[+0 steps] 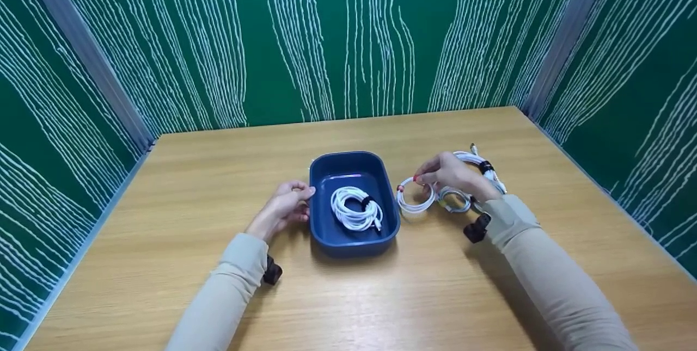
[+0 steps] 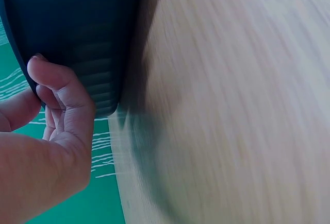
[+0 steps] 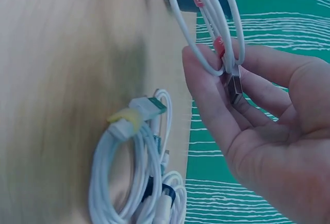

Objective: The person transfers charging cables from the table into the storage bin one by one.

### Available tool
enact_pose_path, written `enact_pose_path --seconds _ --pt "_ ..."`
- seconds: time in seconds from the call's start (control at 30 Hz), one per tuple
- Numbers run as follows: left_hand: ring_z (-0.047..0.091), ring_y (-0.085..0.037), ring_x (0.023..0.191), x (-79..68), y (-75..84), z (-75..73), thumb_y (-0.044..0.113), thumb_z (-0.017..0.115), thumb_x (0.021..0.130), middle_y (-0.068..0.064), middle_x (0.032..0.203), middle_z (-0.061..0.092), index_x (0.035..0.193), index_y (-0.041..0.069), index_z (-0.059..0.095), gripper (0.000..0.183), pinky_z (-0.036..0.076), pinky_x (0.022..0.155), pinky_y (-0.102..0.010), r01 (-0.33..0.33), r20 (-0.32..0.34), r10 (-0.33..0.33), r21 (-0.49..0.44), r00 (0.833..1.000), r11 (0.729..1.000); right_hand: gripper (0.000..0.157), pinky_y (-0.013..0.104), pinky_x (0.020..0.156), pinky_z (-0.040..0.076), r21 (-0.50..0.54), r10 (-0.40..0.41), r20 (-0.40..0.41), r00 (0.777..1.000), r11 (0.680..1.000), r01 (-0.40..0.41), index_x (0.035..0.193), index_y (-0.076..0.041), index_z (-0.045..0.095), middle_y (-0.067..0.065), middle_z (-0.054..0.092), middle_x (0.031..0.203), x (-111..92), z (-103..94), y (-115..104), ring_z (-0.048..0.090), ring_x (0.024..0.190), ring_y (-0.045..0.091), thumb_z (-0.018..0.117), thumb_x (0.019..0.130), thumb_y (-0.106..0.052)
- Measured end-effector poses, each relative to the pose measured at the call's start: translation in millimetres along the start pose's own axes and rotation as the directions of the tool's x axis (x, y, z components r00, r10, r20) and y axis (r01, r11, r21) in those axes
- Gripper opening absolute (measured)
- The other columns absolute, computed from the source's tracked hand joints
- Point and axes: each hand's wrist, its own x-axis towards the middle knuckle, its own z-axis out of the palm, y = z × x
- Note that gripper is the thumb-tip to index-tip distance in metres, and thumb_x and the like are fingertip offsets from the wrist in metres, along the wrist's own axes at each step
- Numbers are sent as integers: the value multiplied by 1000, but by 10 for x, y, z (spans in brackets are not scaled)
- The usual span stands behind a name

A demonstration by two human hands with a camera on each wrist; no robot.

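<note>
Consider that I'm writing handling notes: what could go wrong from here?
The right fingers hold the white coil at one edge, so it may slip or swing. The metal plug at those fingers could catch on the box. The left fingers grip only one side of it, so a bump might turn it.

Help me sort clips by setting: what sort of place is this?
Probably a small enclosed workstation or booth, though its exact use isn't shown: a wooden table is bordered by green walls patterned with white lines, with greyish posts at the corners.
</note>
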Motion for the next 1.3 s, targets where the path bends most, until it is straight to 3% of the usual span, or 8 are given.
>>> enact_pose_path --seconds 0.17,0.37,0.53,0.77,1.07,1.3 --pt "48 -12 55 -1 -1 2 14 54 98 0 72 49 98 10 46 9 43 50 -22 -5 1 5 0 1000 1000 21 27 60 53 36 1 -2 1000 999 -1 108 4 66 10 71 81 -28 -48 -55 65 68 15 63 92 -9" --pt "47 -12 53 -1 -11 18 14 54 98 0 71 50 96 10 46 9 43 48 -21 -6 1 6 -8 1000 1000 24 22 58 54 122 -26 6 1000 992 25 110 10 63 8 70 78 -38 -67 -114 67 67 17 62 92 -7" --pt "47 -12 53 -2 -20 19 15 52 99 -1 72 50 97 10 46 9 43 49 -21 -9 7 9 -1 1000 1000 28 18 56 51 124 -26 4 1000 992 25 112 9 63 7 70 78 -40 -72 -156 66 67 14 63 93 -11" --pt "48 -12 53 6 -19 13 15 52 99 -1 73 51 98 9 47 8 44 49 -22 -5 5 5 -4 1000 1000 25 19 57 52 112 -25 4 1000 993 25 110 4 66 5 70 78 -30 -70 -210 65 66 13 65 92 -14" --pt "48 -13 54 -4 -1 12 15 53 99 0 72 49 97 9 48 8 44 49 -22 4 -2 -4 -1 1000 1000 21 27 66 59 105 -19 -5 1000 994 19 109 0 67 13 71 89 -38 -122 -236 69 73 19 64 93 -14" --pt "48 -13 54 -6 -19 17 16 53 99 0 71 49 99 9 46 10 43 48 -22 0 8 0 -10 1000 1000 29 26 65 58 159 -55 -7 998 986 56 112 10 62 13 70 86 -13 -114 -243 68 69 16 64 92 -11"
